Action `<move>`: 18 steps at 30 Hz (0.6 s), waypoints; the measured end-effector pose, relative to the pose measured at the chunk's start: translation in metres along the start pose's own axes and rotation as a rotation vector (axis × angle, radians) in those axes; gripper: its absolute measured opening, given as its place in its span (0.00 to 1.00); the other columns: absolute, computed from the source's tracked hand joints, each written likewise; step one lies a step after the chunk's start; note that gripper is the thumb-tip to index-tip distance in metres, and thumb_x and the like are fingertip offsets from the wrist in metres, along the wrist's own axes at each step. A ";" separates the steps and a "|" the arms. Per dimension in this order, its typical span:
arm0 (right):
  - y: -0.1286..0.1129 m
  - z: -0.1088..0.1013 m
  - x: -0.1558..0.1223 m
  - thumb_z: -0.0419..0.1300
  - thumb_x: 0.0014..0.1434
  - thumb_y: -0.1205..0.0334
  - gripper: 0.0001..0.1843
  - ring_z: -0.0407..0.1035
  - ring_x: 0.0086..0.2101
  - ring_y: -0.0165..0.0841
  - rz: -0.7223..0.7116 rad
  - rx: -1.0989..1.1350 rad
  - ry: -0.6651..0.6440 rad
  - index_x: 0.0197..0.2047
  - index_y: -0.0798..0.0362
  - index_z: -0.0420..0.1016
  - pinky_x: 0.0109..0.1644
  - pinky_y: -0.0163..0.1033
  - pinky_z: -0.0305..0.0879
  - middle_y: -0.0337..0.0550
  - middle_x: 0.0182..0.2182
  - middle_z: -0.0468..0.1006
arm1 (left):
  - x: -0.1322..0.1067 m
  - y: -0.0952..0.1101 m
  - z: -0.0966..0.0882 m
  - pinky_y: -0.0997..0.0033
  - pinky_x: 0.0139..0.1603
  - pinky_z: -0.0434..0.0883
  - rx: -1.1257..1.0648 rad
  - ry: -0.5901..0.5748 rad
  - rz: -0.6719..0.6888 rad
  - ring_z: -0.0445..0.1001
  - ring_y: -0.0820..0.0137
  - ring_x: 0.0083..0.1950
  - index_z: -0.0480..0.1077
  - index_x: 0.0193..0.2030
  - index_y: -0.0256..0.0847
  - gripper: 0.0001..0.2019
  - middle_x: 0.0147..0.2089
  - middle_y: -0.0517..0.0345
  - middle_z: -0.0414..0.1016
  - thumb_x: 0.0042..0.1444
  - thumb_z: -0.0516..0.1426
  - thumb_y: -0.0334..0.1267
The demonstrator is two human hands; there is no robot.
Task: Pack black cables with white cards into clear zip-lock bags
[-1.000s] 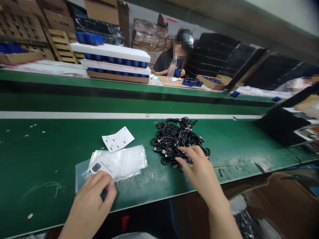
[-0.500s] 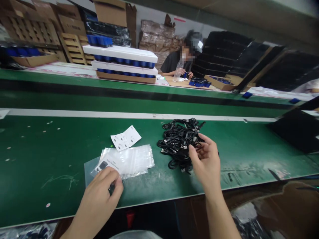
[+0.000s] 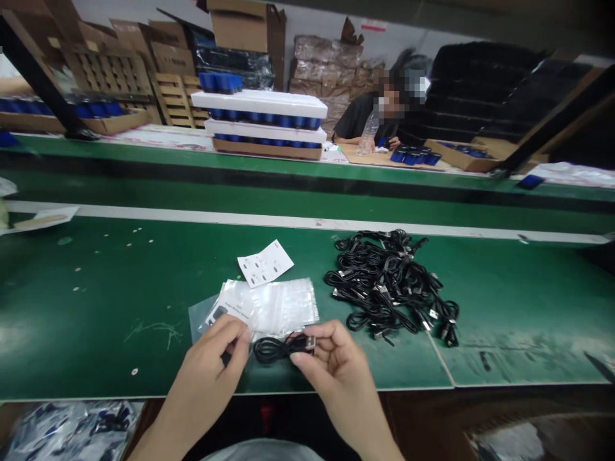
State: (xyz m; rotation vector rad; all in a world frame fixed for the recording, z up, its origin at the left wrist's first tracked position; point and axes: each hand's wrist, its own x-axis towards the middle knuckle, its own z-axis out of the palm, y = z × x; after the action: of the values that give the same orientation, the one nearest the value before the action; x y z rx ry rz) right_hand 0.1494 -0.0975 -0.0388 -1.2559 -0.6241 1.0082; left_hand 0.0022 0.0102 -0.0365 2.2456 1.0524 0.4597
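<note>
My right hand (image 3: 331, 365) pinches a coiled black cable (image 3: 281, 347) by its metal plug, just above the near edge of the green table (image 3: 96, 307). My left hand (image 3: 216, 358) is closed on the corner of a clear plastic bag (image 3: 211, 318) that holds a printed card. A stack of clear zip bags (image 3: 278, 306) lies right behind both hands. A white instruction slip (image 3: 265, 262) lies behind the stack. A heap of black cables (image 3: 391, 282) sits to the right of my hands.
Beyond a white strip runs a second green bench with white trays of blue parts (image 3: 262, 121). A person (image 3: 379, 115) sits there beside a water bottle (image 3: 368, 137). Cardboard boxes and wooden pallets (image 3: 175, 99) line the back. Bagged goods (image 3: 67, 429) lie below the table's left edge.
My right hand left the cable heap with one coiled cable and came back toward my left hand and the bag. The camera turned to the left.
</note>
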 end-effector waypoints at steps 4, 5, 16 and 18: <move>0.011 0.005 -0.004 0.63 0.52 0.66 0.06 0.74 0.32 0.32 -0.212 -0.368 0.083 0.35 0.51 0.71 0.37 0.35 0.70 0.41 0.33 0.80 | -0.002 -0.002 -0.001 0.75 0.39 0.68 -0.010 0.048 0.019 0.72 0.70 0.39 0.66 0.31 0.43 0.12 0.37 0.59 0.70 0.62 0.46 0.40; 0.013 0.006 -0.005 0.62 0.53 0.67 0.05 0.74 0.33 0.33 -0.269 -0.433 0.097 0.34 0.51 0.71 0.38 0.36 0.71 0.42 0.33 0.80 | -0.003 -0.002 0.000 0.76 0.39 0.69 -0.005 0.075 0.031 0.73 0.70 0.40 0.67 0.32 0.43 0.12 0.39 0.58 0.70 0.62 0.46 0.40; 0.013 0.023 -0.001 0.69 0.43 0.45 0.27 0.67 0.13 0.25 0.278 0.175 0.065 0.25 0.51 0.55 0.14 0.25 0.62 0.35 0.15 0.75 | -0.017 -0.001 0.009 0.71 0.47 0.69 0.076 0.300 0.164 0.73 0.68 0.48 0.69 0.35 0.40 0.09 0.49 0.50 0.70 0.61 0.48 0.34; 0.011 0.024 0.000 0.70 0.41 0.44 0.29 0.66 0.12 0.24 0.333 0.225 0.053 0.24 0.51 0.55 0.13 0.23 0.60 0.38 0.15 0.76 | -0.017 0.000 0.011 0.70 0.46 0.69 0.087 0.323 0.178 0.73 0.68 0.48 0.69 0.34 0.39 0.09 0.49 0.50 0.70 0.61 0.48 0.33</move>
State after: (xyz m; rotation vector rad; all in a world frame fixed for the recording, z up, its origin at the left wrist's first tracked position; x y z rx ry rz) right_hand 0.1264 -0.0861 -0.0441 -1.2036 -0.2540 1.2776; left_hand -0.0028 -0.0068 -0.0455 2.4066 1.0482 0.8918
